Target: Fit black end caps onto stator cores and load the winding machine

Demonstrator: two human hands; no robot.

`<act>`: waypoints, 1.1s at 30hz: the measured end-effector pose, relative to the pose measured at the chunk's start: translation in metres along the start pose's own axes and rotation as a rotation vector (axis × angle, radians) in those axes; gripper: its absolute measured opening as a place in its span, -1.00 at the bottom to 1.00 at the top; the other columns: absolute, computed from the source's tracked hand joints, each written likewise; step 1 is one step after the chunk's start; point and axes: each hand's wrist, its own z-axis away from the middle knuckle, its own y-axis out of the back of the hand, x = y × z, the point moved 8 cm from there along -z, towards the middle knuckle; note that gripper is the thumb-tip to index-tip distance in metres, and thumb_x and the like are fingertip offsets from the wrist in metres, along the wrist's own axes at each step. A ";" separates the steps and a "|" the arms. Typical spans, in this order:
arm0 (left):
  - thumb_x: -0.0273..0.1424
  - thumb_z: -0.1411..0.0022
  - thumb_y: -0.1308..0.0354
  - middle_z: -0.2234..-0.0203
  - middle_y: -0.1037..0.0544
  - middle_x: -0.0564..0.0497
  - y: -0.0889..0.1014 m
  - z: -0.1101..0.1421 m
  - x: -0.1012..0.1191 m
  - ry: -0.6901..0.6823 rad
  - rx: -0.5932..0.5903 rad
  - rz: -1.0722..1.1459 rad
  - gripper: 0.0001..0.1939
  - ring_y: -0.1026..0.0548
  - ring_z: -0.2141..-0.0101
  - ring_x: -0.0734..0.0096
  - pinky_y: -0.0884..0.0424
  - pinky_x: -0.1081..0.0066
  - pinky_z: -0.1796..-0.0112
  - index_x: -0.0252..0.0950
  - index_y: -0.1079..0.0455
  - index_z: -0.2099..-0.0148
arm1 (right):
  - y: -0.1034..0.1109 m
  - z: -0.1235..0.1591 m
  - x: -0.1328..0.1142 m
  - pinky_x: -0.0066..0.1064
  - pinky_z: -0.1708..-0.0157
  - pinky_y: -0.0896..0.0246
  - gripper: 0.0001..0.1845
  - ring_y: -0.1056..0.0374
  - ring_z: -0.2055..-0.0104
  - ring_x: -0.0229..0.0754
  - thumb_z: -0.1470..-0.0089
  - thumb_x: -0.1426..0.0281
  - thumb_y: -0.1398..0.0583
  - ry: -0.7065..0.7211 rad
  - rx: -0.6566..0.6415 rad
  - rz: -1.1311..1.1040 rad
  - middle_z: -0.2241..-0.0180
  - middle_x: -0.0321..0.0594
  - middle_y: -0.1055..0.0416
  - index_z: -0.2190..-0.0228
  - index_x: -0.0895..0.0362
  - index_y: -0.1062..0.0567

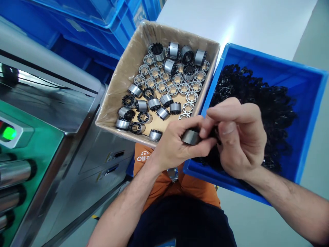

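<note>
My left hand (pixel 177 140) is wrapped round a metal stator core (pixel 191 137), its grey curved side showing between thumb and fingers. Close against it, my right hand (pixel 239 137) is closed in a pinch on a small black plastic part (pixel 215 133), mostly hidden by the fingers. Both hands hover over the near edges of a cardboard box (pixel 123 72) and a blue bin (pixel 312 113). In the box, bare stator cores (pixel 161 86) stand in rows, and others with black toothed ends (pixel 154 104) lie around them. A heap of black plastic parts (pixel 267 99) fills much of the bin.
Stacked blue crates (pixel 102 37) stand behind the box at the left. A metal machine (pixel 89 154) with a green panel (pixel 38 144), a lit green button (pixel 9 133) and metal cylinders (pixel 15 173) is on my left. A white tabletop (pixel 205 17) extends beyond the box.
</note>
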 end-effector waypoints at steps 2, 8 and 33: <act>-0.10 -0.50 -0.62 0.33 -0.62 0.08 0.010 0.002 0.005 -0.056 0.136 0.002 -0.60 -0.52 0.34 0.40 -0.48 0.37 0.30 -0.21 -0.55 0.20 | 0.009 -0.005 0.001 0.05 -0.11 -0.75 -0.55 -0.65 -0.11 0.09 -0.54 0.20 -0.46 0.031 0.033 -0.107 -0.20 -0.21 -0.68 -0.36 -0.35 -0.72; 0.18 -0.58 -0.47 0.31 -0.59 0.04 0.023 0.005 -0.005 0.049 0.275 0.122 -0.53 -0.45 0.38 0.36 -0.46 0.31 0.34 -0.11 -0.57 -0.03 | 0.028 -0.016 0.011 -0.18 0.33 -0.69 -0.81 -0.60 0.33 -0.13 -0.45 0.26 -0.59 -0.110 0.078 -0.055 0.15 -0.24 -0.75 -0.06 -0.17 -0.89; 0.02 -0.74 -0.34 0.26 -0.50 0.07 0.011 0.007 -0.024 0.162 0.060 0.214 -0.64 -0.38 0.40 0.41 -0.42 0.36 0.36 -0.03 -0.54 -0.34 | 0.011 -0.012 0.007 -0.05 0.09 -0.68 -0.83 -0.66 0.14 -0.02 -0.51 0.38 -0.45 0.143 0.122 0.224 0.15 -0.21 -0.76 0.05 -0.18 -0.86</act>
